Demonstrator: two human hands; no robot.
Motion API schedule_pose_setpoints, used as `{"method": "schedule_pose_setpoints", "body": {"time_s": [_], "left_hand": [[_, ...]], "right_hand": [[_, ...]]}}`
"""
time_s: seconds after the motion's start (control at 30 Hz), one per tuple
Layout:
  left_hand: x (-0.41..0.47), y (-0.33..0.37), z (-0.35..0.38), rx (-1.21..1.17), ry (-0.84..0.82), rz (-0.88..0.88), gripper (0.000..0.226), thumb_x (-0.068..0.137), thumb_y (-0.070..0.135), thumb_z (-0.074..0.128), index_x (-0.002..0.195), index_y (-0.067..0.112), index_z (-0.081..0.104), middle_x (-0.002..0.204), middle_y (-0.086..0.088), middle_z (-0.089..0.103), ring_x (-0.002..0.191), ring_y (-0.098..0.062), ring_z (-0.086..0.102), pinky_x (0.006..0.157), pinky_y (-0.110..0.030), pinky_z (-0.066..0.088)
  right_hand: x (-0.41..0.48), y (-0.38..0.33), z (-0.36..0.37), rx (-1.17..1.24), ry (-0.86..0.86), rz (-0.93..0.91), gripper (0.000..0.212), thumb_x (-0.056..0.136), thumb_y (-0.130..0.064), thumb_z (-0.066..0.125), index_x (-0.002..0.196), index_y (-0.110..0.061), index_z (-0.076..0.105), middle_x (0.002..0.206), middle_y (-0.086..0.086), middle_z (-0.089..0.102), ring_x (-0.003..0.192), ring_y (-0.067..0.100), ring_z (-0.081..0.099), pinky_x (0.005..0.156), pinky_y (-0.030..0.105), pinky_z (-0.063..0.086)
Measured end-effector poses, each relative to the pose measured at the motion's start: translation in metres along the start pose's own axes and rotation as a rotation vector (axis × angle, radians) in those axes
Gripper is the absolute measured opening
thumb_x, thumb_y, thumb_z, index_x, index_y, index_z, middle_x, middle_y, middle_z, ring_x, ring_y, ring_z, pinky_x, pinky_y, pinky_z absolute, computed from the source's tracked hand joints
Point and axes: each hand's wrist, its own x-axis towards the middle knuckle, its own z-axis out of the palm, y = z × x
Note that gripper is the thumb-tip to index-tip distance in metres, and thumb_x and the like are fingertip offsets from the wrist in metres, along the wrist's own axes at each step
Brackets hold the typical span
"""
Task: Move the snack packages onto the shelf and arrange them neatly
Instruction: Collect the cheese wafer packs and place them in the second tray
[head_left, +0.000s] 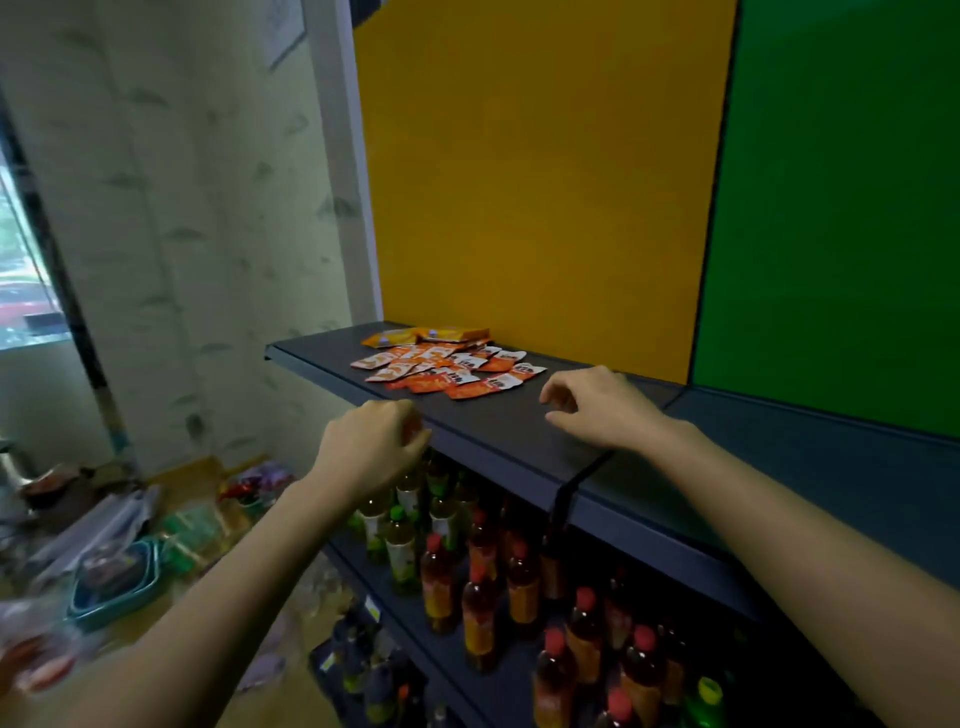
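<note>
A loose pile of small orange-and-white snack packets (447, 366) lies on the dark top shelf (498, 426), towards its back left, with two larger orange packs (426, 336) behind it. My left hand (371, 447) hovers at the shelf's front edge, its fingers curled round a small orange snack packet (414, 427) that is mostly hidden. To the right of the pile, my right hand (597, 402) is above the shelf with loosely curled fingers and nothing in it.
Yellow (540, 182) and green (841, 208) back panels rise behind the shelf. The lower shelf holds several bottled drinks (483, 587). On the floor at left are a teal basket (111, 587), blurred bags and wrappers. A papered wall and a window are at far left.
</note>
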Motion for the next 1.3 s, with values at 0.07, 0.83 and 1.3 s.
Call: {"method": "schedule_pose_setpoints", "body": {"time_s": [0.07, 0.83, 1.3], "left_hand": [[0.006, -0.024, 0.005, -0.007, 0.005, -0.026, 0.027, 0.091, 0.042, 0.047, 0.096, 0.019, 0.060, 0.099, 0.000, 0.068, 0.089, -0.023, 0.063, 0.071, -0.035, 0.051], [0.258, -0.215, 0.126, -0.146, 0.057, -0.145, 0.024, 0.089, 0.040, 0.053, 0.098, 0.021, 0.065, 0.102, 0.001, 0.069, 0.092, -0.020, 0.063, 0.073, -0.033, 0.047], [0.418, -0.297, 0.229, -0.527, -0.261, -0.374, 0.076, 0.086, 0.062, 0.044, 0.131, 0.001, 0.036, 0.134, -0.024, 0.047, 0.118, -0.037, 0.049, 0.095, -0.042, 0.043]], "right_hand": [[0.024, -0.011, 0.014, 0.005, -0.014, -0.006, 0.020, 0.089, -0.028, 0.058, 0.107, -0.023, 0.062, 0.104, -0.002, 0.063, 0.099, 0.018, 0.059, 0.087, 0.039, 0.051], [0.340, 0.000, 0.117, -0.041, 0.024, 0.176, 0.019, 0.089, -0.023, 0.055, 0.103, -0.017, 0.067, 0.110, 0.006, 0.066, 0.100, 0.025, 0.060, 0.084, 0.037, 0.051], [0.443, 0.022, 0.147, -0.123, -0.048, 0.604, 0.079, 0.080, -0.075, 0.036, 0.106, -0.007, 0.064, 0.108, 0.011, 0.065, 0.101, 0.028, 0.058, 0.089, 0.039, 0.048]]}}
